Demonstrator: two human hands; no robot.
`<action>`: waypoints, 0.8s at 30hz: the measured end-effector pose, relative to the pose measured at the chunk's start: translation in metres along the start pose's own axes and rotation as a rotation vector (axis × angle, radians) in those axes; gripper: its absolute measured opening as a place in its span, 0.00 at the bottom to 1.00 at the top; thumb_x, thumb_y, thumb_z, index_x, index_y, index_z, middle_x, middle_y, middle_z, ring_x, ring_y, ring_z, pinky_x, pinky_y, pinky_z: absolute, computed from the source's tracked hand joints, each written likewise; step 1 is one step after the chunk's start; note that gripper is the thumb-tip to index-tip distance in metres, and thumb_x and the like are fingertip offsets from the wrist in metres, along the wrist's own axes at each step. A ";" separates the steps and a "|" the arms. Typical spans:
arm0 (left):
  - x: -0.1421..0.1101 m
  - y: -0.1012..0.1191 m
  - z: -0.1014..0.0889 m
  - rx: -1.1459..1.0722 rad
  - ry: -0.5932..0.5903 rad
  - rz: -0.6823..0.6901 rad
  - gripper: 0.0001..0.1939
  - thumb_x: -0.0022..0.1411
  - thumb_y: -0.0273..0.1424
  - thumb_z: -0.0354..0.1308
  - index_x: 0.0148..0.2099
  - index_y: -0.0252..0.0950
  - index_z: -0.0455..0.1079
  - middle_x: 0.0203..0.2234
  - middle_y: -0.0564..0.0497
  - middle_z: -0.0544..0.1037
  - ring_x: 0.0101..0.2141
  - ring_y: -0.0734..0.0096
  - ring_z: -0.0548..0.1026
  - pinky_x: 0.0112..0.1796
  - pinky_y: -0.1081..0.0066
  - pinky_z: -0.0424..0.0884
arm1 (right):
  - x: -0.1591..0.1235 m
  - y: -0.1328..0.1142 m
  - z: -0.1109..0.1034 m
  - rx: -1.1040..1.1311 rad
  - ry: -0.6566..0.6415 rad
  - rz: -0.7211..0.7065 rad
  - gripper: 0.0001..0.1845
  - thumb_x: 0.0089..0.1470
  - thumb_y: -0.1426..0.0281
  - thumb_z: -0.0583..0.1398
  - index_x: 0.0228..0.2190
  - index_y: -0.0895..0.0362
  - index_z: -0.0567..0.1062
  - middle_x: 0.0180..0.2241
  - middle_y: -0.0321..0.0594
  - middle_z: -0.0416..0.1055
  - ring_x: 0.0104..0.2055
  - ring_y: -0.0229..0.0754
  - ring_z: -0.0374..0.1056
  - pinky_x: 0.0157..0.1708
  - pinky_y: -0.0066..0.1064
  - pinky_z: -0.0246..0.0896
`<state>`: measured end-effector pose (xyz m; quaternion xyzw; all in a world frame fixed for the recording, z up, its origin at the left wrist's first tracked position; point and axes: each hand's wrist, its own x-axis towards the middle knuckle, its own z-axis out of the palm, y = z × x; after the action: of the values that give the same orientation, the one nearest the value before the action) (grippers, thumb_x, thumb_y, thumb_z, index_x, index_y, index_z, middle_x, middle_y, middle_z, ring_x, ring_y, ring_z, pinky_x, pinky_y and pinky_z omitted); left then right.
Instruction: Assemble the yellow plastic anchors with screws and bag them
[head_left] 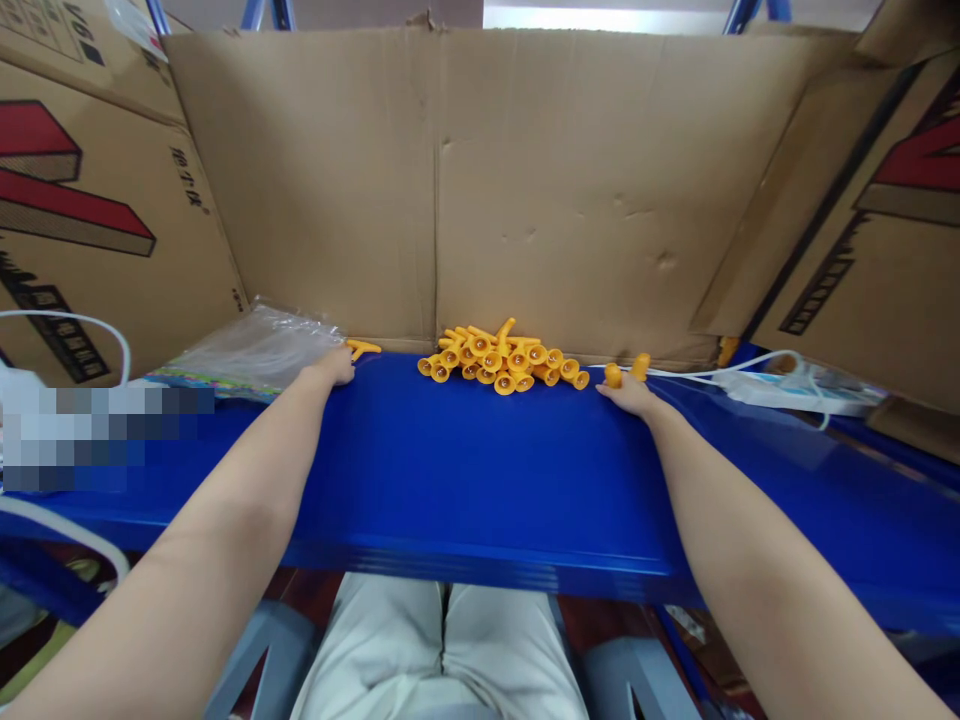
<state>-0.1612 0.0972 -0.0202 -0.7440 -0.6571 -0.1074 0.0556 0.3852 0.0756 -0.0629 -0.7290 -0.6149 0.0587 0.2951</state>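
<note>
A tall sheet of brown cardboard (570, 190) stands at the back, with a big box on the left (90, 230) and another box on the right (877, 290). In front is the long blue bench (480, 480). A clear plastic bag (255, 350) lies on its left part, next to the left arm. The pile of yellow horn-shaped pieces (491, 360) sits in the middle, near the cardboard, between the two hands. It is closer to the right hand (628, 392), which lies just to its right. Both arms reach far out and wide apart. The right hand seems to be gripping two yellow bits (613, 375); I can't tell if they join. The left hand (337, 365) is curled by one yellow piece (364, 347), lying sideways toward the pile; I can't tell if it is gripped.
</note>
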 end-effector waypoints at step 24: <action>0.000 0.092 -0.029 0.140 -0.012 -0.213 0.21 0.60 0.30 0.50 0.54 0.27 0.65 0.53 0.31 0.69 0.51 0.50 0.70 0.46 0.62 0.67 | -0.003 0.000 0.001 0.018 0.022 0.055 0.17 0.47 0.61 0.62 0.39 0.53 0.71 0.39 0.48 0.71 0.51 0.57 0.64 0.48 0.48 0.60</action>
<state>-0.0731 0.0790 0.0134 -0.6650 -0.7385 -0.0621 0.0918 0.3845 0.0733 -0.0642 -0.7437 -0.5907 0.0641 0.3065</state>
